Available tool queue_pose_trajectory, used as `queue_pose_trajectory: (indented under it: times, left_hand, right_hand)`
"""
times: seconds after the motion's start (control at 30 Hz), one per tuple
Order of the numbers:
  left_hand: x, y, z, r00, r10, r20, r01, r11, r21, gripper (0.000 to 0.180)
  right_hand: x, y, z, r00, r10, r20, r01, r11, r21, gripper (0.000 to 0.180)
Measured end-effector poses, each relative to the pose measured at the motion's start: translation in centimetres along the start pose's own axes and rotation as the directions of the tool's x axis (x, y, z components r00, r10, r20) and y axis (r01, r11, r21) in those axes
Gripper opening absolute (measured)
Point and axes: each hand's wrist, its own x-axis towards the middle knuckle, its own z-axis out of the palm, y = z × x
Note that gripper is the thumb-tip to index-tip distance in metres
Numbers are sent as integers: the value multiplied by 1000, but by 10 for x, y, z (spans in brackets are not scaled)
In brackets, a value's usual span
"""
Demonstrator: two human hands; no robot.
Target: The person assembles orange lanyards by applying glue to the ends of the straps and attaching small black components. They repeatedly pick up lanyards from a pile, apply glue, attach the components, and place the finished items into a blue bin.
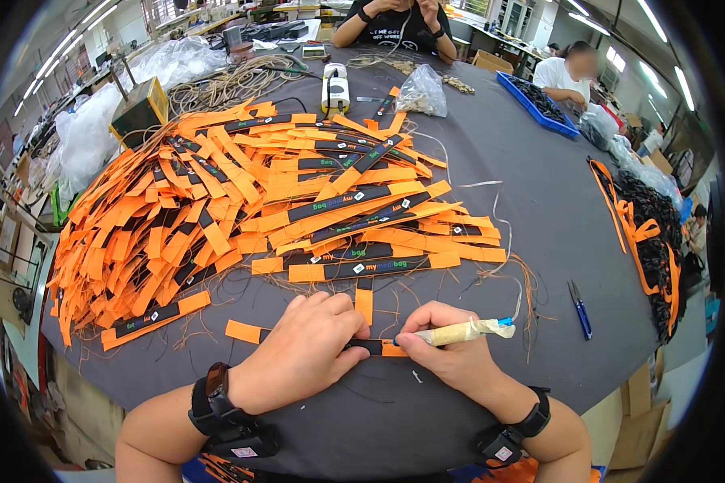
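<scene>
My left hand (302, 346) lies with bent fingers over a black and orange webbing strap (366, 346), holding it against the grey table. The strap's orange left end shows beyond my knuckles. In my right hand (451, 362) is a pen-shaped tool (463, 331) wrapped in cream tape, with a blue part and a wire at its back end. Its tip is down at the strap's orange right end, where my fingertips partly hide it. A big pile of similar straps (217, 153), trailing loose threads, spreads just beyond both hands.
A blue pen (579, 311) lies to the right. Farther off are a clear plastic bag (422, 92), a white and yellow device (335, 90), a yellow box (139, 111) and coiled cord (217, 87). Black and orange straps (648, 241) heap at the right edge; a blue tray (537, 105) stands near two people.
</scene>
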Motion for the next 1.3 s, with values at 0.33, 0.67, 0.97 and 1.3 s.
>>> queue_pose_trajectory:
  times: [0.33, 0.67, 0.97, 1.3]
  left_hand:
    - [0, 0, -1, 1000, 5, -5, -5, 1000, -5, 20]
    - [4, 10, 5, 947, 316, -60, -305, 941, 143, 28]
    - [9, 21, 19, 935, 342, 93, -351, 859, 372, 10]
    - [13, 1, 8, 996, 80, -38, -87, 968, -236, 6]
  right_hand:
    - [0, 3, -1, 1000, 8, 5, -9, 999, 46, 13]
    - [-1, -6, -26, 948, 166, -271, 19, 822, 569, 11]
    - [-2, -9, -33, 941, 193, -277, 31, 768, 640, 11]
    - [-13, -13, -12, 999, 40, -2, -38, 962, 272, 12]
